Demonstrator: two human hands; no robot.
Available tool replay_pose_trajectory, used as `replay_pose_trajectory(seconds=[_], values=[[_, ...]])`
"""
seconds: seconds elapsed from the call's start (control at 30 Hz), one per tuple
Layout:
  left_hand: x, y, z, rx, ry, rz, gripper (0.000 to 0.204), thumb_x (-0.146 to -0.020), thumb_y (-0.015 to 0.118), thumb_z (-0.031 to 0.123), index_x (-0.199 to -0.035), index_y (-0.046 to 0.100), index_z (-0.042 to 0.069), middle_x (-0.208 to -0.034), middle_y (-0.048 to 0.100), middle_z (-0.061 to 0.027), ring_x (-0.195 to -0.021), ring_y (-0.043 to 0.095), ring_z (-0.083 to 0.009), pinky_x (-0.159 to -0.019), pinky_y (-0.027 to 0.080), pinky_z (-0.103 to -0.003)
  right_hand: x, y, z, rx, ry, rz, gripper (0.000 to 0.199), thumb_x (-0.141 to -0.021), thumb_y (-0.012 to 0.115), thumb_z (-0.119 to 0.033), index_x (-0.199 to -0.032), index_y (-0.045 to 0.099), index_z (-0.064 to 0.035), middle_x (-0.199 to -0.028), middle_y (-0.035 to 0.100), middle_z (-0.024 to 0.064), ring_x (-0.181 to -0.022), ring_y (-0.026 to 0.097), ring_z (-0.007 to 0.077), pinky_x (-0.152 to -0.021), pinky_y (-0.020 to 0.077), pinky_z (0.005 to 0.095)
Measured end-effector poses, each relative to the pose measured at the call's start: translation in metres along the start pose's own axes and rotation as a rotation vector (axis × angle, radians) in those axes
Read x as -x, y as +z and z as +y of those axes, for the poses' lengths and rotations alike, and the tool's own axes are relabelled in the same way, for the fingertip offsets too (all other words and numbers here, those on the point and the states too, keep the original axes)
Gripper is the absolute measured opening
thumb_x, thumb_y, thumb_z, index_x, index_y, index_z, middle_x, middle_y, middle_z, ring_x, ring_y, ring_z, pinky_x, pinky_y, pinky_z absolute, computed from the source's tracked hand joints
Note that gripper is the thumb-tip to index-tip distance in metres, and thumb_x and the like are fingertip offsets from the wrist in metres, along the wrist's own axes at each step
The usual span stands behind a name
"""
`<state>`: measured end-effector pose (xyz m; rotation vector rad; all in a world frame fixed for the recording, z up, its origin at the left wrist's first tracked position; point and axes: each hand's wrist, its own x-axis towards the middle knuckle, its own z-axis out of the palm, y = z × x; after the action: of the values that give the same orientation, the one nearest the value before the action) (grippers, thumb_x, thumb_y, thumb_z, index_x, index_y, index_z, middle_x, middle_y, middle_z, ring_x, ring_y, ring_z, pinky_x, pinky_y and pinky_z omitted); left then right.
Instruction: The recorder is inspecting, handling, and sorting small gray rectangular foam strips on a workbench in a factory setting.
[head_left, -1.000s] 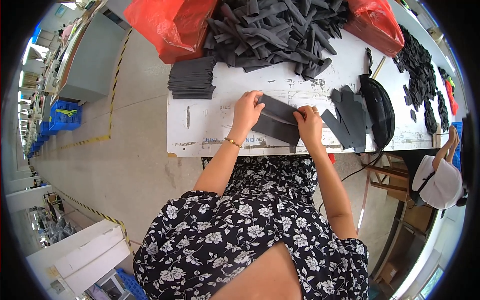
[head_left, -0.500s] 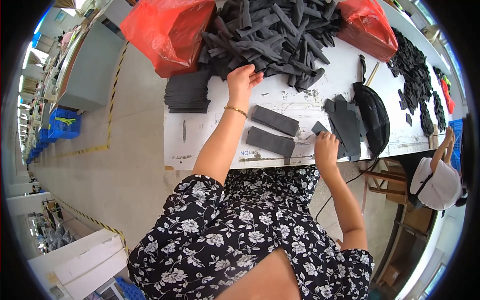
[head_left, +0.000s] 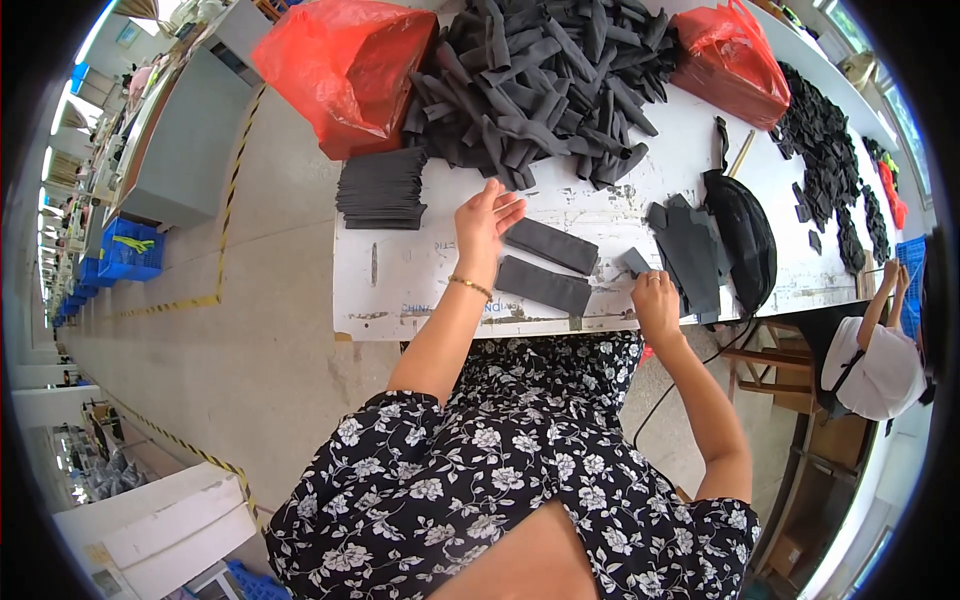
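Two flat dark grey foam strips lie on the white table (head_left: 400, 280): one (head_left: 551, 245) farther away, one (head_left: 543, 285) nearer the front edge. My left hand (head_left: 484, 222) hovers open just left of the far strip, fingers spread, holding nothing. My right hand (head_left: 655, 297) rests at the table's front edge, pinching a small dark grey piece (head_left: 636, 262). A big heap of dark foam strips (head_left: 540, 80) lies behind my left hand.
A neat stack of grey pieces (head_left: 382, 188) sits at the table's left end. Two red plastic bags (head_left: 345, 65) (head_left: 732, 60) flank the heap. A pile of dark cut shapes (head_left: 690, 250) and a black bag (head_left: 745, 240) lie right. Another person (head_left: 875, 360) is at right.
Both hands left the strip they pressed together. My left hand reached up to the heap, then came back beside the two strips. My right hand moved right to a small piece.
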<state>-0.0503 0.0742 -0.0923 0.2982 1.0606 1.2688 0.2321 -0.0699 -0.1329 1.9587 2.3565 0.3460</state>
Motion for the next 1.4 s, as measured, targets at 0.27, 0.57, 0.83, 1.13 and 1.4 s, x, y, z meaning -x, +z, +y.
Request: replay_pose_trajectory(seconds=[0.27, 0.57, 0.83, 1.13, 1.4], values=[[-0.055, 0.010, -0.018, -0.191, 0.778, 0.395, 0.017, -0.083, 0.070, 0.008, -0.094, 0.064, -0.002, -0.083, 0.065, -0.0059, -0.070, 0.061, -0.0162, -0.066, 0.049, -0.028, -0.043, -0.062, -0.004, -0.386, 0.081, 0.437, 0.013, -0.083, 0.058, -0.001, -0.095, 0.061, -0.0037, -0.090, 0.062, 0.0113, -0.084, 0.059, 0.0315, -0.072, 0.0480, 0.0393], [-0.066, 0.002, -0.003, -0.203, 0.384, 0.093, 0.022, -0.082, 0.072, 0.012, -0.090, 0.064, -0.007, -0.079, 0.064, -0.0076, -0.059, 0.058, -0.0122, -0.052, 0.053, -0.027, -0.057, -0.094, -0.052, -1.202, 0.253, 0.207, 0.033, -0.089, 0.067, -0.013, -0.113, 0.046, -0.0022, -0.086, 0.053, 0.0108, -0.077, 0.052, 0.0216, -0.071, 0.0443, 0.0336], [-0.009, -0.035, 0.022, 0.146, 0.098, -0.219, 0.013, -0.096, 0.047, 0.005, -0.102, 0.056, -0.002, -0.102, 0.063, -0.0146, -0.089, 0.065, -0.0313, -0.080, 0.058, -0.047, -0.065, -0.095, -0.077, -1.076, -0.067, 0.267, 0.023, -0.083, 0.070, -0.004, -0.096, 0.051, -0.0001, -0.095, 0.054, 0.0144, -0.089, 0.053, 0.0279, -0.076, 0.0447, 0.0354], [0.046, -0.021, 0.031, 0.237, -0.007, -0.492, 0.030, -0.097, 0.055, 0.017, -0.122, 0.052, 0.002, -0.114, 0.061, -0.0157, -0.104, 0.063, -0.0301, -0.087, 0.055, -0.044, -0.092, -0.122, -0.114, -1.049, -0.083, 0.301, 0.050, -0.077, 0.073, -0.006, -0.124, 0.056, -0.0039, -0.102, 0.057, 0.0135, -0.095, 0.055, 0.0314, -0.084, 0.0461, 0.0373], [0.034, -0.026, 0.028, 0.271, -0.038, -0.337, 0.028, -0.087, 0.069, 0.012, -0.112, 0.060, 0.004, -0.104, 0.065, -0.0114, -0.096, 0.066, -0.0263, -0.084, 0.058, -0.041, -0.076, -0.129, -0.103, -0.951, -0.134, 0.297, 0.051, -0.072, 0.075, -0.004, -0.121, 0.060, -0.0042, -0.106, 0.054, 0.0132, -0.095, 0.055, 0.0302, -0.083, 0.0470, 0.0385]])
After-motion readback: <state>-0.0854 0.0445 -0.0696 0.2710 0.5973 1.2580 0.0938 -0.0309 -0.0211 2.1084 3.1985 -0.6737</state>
